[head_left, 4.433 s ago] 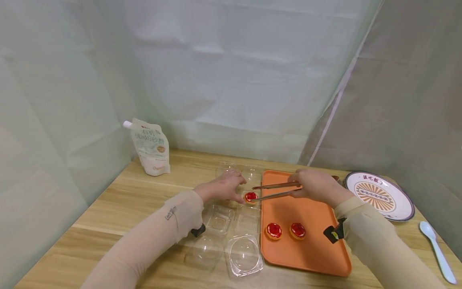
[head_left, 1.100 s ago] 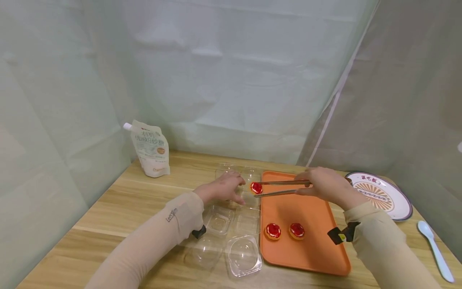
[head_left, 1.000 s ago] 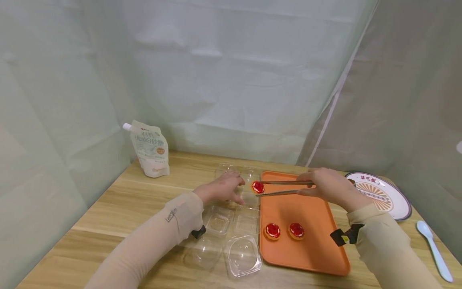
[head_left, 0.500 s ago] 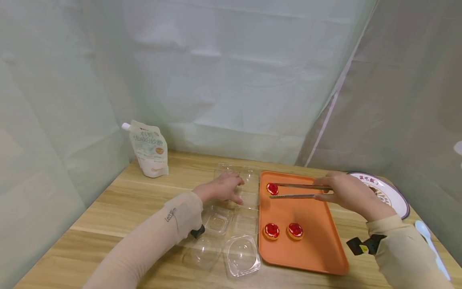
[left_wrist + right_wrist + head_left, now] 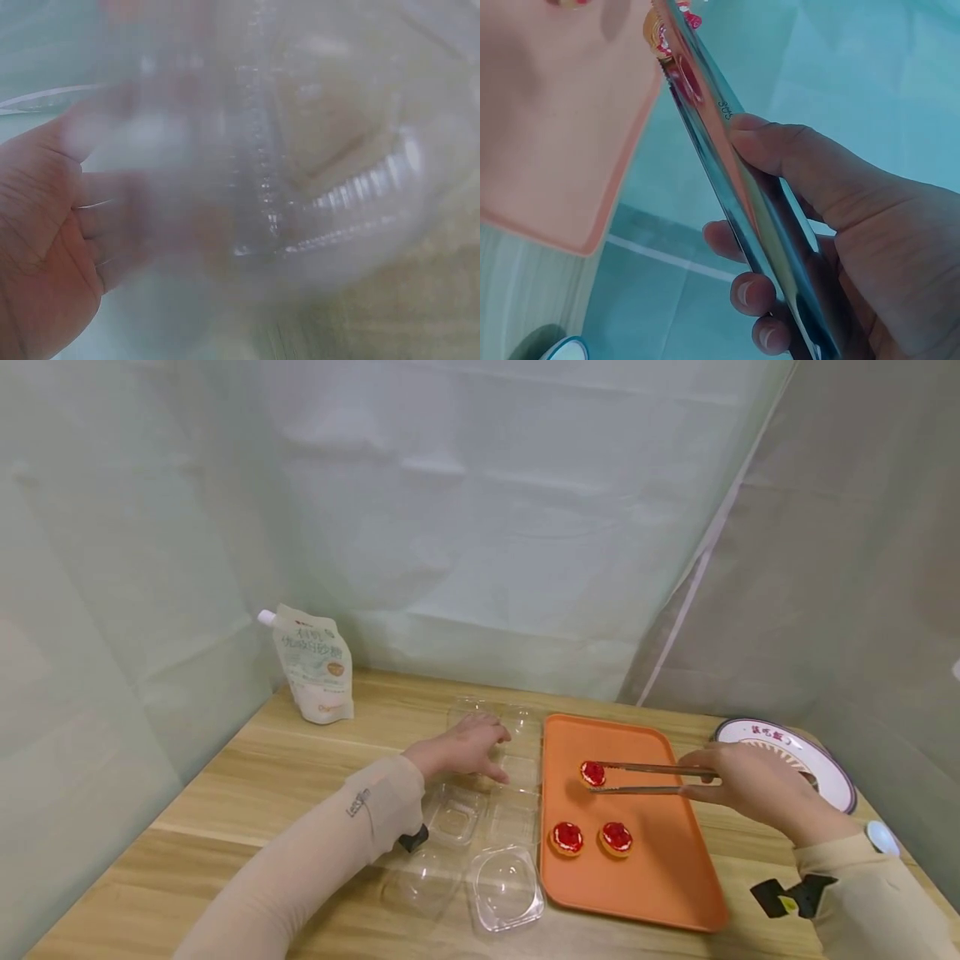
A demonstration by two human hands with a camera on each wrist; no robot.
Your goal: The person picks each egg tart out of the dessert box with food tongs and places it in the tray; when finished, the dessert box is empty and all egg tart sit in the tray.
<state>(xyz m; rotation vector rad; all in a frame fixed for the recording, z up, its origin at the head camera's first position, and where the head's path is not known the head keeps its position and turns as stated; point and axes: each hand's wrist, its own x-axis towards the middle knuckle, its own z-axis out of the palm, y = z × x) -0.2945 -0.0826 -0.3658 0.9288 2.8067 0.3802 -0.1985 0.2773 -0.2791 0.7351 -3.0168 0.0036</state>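
My right hand [image 5: 757,785] grips metal tongs [image 5: 652,768], thumb on one arm and fingers curled round the other. Between the tong tips is a small tart [image 5: 592,774] with red topping, over the upper part of the orange tray [image 5: 637,885]. In the right wrist view the tart [image 5: 657,34] shows at the far end of the tongs [image 5: 735,172]. My left hand [image 5: 467,747] rests at a clear plastic container [image 5: 519,770], thumb and fingers spread apart. In the left wrist view its fingers are seen blurred through the clear plastic [image 5: 330,150].
Two more tarts, a left one [image 5: 567,839] and a right one [image 5: 617,839], lie on the tray. Several clear containers [image 5: 507,889] stand left of it. A sugar pouch [image 5: 311,668] stands at the back left. On the right are a patterned plate [image 5: 836,777] and a partly hidden blue spoon [image 5: 882,837].
The tart has left the clear container and moved right in the tongs, over the tray, then a little toward me. My right hand moved right with it; my left hand stayed put.
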